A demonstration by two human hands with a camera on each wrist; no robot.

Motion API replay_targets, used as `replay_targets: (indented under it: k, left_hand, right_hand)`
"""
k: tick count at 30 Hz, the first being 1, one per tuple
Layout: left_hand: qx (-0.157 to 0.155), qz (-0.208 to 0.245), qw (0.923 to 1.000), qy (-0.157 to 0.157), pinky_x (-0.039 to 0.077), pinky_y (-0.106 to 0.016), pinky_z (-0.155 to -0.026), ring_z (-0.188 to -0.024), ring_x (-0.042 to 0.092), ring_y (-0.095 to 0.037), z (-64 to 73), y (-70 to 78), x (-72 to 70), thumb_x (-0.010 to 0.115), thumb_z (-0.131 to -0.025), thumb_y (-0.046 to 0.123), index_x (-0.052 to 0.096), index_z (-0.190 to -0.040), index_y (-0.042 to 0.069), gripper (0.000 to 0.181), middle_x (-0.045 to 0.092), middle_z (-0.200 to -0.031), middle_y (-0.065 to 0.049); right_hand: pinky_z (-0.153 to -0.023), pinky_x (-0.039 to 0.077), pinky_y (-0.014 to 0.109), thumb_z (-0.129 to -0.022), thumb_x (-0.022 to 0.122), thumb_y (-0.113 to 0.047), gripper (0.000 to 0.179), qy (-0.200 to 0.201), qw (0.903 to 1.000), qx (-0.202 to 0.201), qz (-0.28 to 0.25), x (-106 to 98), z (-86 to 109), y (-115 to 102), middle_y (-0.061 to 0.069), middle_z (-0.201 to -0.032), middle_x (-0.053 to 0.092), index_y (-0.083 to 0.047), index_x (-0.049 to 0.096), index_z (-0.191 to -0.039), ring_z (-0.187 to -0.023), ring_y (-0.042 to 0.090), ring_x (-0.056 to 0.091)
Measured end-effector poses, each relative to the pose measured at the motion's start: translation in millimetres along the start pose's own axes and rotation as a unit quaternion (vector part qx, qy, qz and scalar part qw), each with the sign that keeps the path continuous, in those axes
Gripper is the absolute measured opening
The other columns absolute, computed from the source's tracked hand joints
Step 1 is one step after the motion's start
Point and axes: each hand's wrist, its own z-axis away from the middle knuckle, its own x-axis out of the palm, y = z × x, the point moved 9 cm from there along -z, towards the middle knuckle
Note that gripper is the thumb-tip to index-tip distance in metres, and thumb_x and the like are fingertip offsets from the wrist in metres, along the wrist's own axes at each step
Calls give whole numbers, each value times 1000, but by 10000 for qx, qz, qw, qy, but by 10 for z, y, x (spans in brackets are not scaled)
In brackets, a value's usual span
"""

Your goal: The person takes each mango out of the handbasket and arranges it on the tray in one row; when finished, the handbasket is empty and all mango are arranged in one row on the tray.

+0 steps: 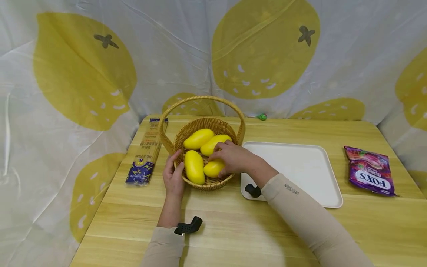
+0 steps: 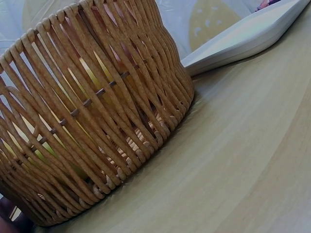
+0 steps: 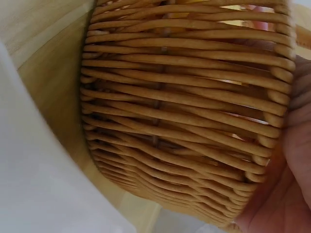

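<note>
A woven basket (image 1: 207,186) with a tall arched handle holds several yellow mangoes, one of them a mango (image 1: 194,167) lying near the left hand. The left hand (image 1: 174,180) grips the basket's left rim between thumb and fingers. Reaching in over the right rim, the right hand (image 1: 230,157) has its fingers curled round the front right mango (image 1: 213,168) and partly hides it. In the right wrist view, the palm (image 3: 296,145) shows at the rim of the basket (image 3: 184,107), with the fingers behind the weave. Only the basket's outer side (image 2: 97,107) fills the left wrist view.
A white tray (image 1: 300,167) lies just right of the basket, under the right forearm. Farther right is a purple FOX'S candy bag (image 1: 370,170). A pasta packet (image 1: 145,152) lies left of the basket. Behind the basket is a small green-headed lollipop (image 1: 262,116), near the printed curtain.
</note>
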Motion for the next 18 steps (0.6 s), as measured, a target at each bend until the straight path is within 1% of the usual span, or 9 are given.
replay_targets:
  k: [2,5,8,10,12,15,18]
  left_hand:
    - [-39,3,10000,5,10,-44,-131,-157,22,-28,1,-10,-3,51,-94,-5,62,-132,-5,40,67,-128,16]
    - [-110,19,9999,10,10,-45,-131,-157,21,-28,9,-27,-6,51,-94,-4,62,-133,-4,40,66,-132,12]
    - [-171,38,9998,21,10,-44,-131,-158,20,-28,14,-38,-8,52,-94,-3,62,-133,-3,40,66,-132,12]
    - [-212,55,9998,31,11,-44,-131,-158,20,-27,18,-41,-8,52,-95,-3,62,-133,-3,40,66,-131,12]
    - [-245,39,9997,53,11,-43,-131,-157,21,-25,19,-43,-10,52,-95,-3,62,-133,-3,40,67,-131,13]
    - [-256,-14,9997,48,11,-43,-131,-157,22,-26,19,-40,-8,52,-94,-3,62,-134,-3,41,66,-132,13]
    - [-216,-38,9997,44,11,-44,-131,-157,23,-26,13,-33,-8,51,-94,-3,62,-134,-3,41,66,-132,13]
  right_hand:
    - [-101,51,43,-82,85,-37,56,190,9997,-87,-141,-77,20,-20,11,-135,57,-22,69,-134,-118,32,54]
    - [-101,52,42,-83,84,-38,57,614,9970,-160,-443,-239,76,-44,11,-136,55,-20,68,-135,-116,30,58]
    - [-102,53,42,-85,80,-39,59,1069,9907,-170,-821,-418,169,-57,10,-138,55,-19,64,-139,-119,28,58]
    - [-105,51,44,-87,76,-41,61,1334,9858,-160,-1009,-516,248,-63,8,-140,57,-18,61,-142,-123,27,57]
    - [-107,49,46,-90,73,-43,61,1587,9806,-168,-1141,-591,341,-72,7,-140,60,-16,60,-142,-125,27,57]
    - [-105,49,47,-93,72,-42,55,1875,9726,-114,-1372,-640,495,-74,7,-134,65,-13,62,-138,-120,26,60]
    - [-96,51,44,-93,73,-37,46,2049,9635,46,-1721,-624,650,-45,6,-129,66,-15,64,-132,-111,25,61]
